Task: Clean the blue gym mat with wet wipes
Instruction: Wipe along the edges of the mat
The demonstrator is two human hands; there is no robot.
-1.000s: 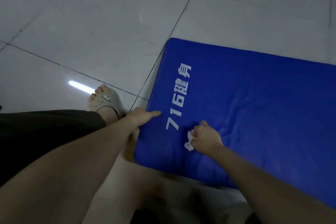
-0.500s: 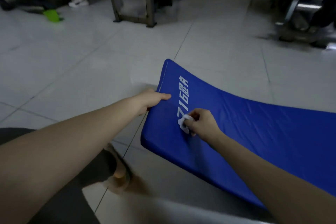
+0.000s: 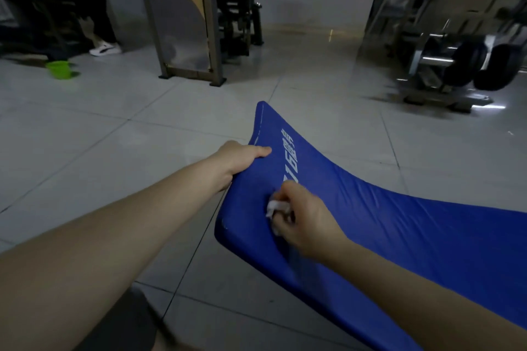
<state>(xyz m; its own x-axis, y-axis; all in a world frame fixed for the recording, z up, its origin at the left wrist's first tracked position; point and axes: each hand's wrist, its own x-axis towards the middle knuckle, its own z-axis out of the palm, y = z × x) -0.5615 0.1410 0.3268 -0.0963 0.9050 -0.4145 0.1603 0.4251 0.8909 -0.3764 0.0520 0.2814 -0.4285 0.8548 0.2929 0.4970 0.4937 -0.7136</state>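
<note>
The blue gym mat (image 3: 399, 225) with white lettering bends upward at its left end, lifted off the tiled floor. My left hand (image 3: 242, 158) grips that raised short edge, thumb on top and fingers hidden underneath. My right hand (image 3: 299, 216) holds a crumpled white wet wipe (image 3: 275, 205) in curled fingers and presses it against the mat's top surface, just below the lettering.
A metal frame (image 3: 199, 37) and a dark weight machine (image 3: 239, 8) stand ahead. A rack with dark weights (image 3: 470, 65) is at the right. A green cup (image 3: 60, 69) and another person's legs and white shoe (image 3: 104, 48) are at the far left.
My left hand has lifted the mat's end higher off the floor, so it now curves up. My view has risen from the floor to the room. My right hand keeps the wipe on the mat.
</note>
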